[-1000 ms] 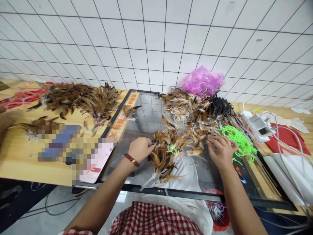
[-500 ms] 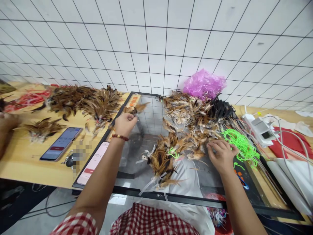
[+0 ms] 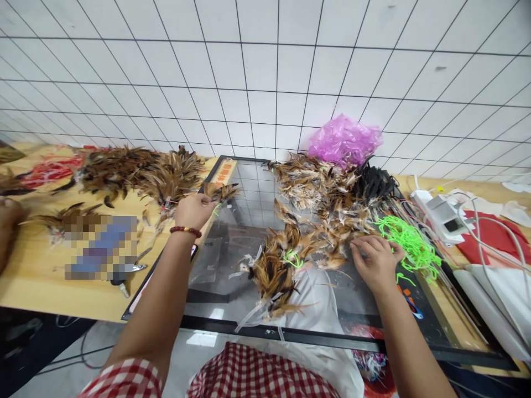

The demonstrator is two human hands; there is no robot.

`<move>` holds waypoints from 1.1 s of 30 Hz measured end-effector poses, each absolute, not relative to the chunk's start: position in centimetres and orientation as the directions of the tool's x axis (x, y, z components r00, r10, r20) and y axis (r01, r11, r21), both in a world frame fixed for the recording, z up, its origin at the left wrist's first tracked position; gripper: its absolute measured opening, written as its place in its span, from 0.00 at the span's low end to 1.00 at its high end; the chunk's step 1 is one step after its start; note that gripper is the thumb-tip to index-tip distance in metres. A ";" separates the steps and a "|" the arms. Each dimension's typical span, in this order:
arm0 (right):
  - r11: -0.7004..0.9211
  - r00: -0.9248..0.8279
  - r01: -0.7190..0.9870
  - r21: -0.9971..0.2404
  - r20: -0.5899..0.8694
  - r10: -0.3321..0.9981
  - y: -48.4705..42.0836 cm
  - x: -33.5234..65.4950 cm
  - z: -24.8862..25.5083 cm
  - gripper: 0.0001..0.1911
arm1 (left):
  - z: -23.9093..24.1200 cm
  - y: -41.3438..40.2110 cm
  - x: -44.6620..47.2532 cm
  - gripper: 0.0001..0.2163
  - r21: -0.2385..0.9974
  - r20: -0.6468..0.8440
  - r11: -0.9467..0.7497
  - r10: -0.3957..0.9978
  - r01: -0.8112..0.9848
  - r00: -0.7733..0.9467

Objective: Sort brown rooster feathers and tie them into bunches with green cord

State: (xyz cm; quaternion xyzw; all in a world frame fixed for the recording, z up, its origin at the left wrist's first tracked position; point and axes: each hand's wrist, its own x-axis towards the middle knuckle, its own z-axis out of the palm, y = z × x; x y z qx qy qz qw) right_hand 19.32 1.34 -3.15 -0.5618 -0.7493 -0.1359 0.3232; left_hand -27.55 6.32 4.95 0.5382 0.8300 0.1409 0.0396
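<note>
My left hand (image 3: pixel 192 214), with a beaded bracelet at its wrist, is closed in a pinch on a small feather bunch (image 3: pixel 226 192) over the left edge of the glass panel. A bit of green cord (image 3: pixel 216 210) hangs at the bunch's base. My right hand (image 3: pixel 375 261) rests low over the glass with its fingers curled together; what they hold, if anything, is hidden. Loose brown feathers (image 3: pixel 327 243) lie beside its fingertips, and a tangle of bright green cord (image 3: pixel 409 246) is just to its right. Between my hands lies a larger feather bundle (image 3: pixel 271 271) with green cord on it.
Feather heaps (image 3: pixel 120 171) and red strings (image 3: pixel 52 170) cover the back left. A pink plastic bag (image 3: pixel 344 141) stands against the tiled wall. Keys (image 3: pixel 122 279) lie at left, near another person's hand (image 3: pixel 8 221). A white device (image 3: pixel 443 218) with cables and red cloth (image 3: pixel 493 237) occupy the right.
My left hand has moved left and slightly down with the feather bunch, and the green cord at its base now shows. My right hand has stayed nearly still.
</note>
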 end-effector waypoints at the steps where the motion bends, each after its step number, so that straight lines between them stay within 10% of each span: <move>1: 0.333 -0.162 0.930 -0.157 0.638 0.753 1.4 19.3 -3.2 0.06 | 5.4 5.2 -27.4 0.13 0.287 0.119 0.346 0.912 0.893 -0.392; 12: 0.322 -0.143 0.930 -0.174 0.638 0.757 1.4 19.5 -3.2 0.06 | 4.8 -4.7 -20.6 0.09 0.475 -0.137 -0.055 0.981 0.878 0.135; 26: 0.321 -0.149 0.932 -0.167 0.631 0.761 1.5 20.0 -3.4 0.07 | 2.4 -2.9 -16.3 0.08 0.244 -0.159 -0.042 0.984 0.969 0.083; 33: 0.327 -0.177 0.932 -0.153 0.597 0.782 1.4 19.7 -3.2 0.07 | 5.1 4.5 -22.0 0.14 0.252 0.156 0.309 0.922 0.917 -0.354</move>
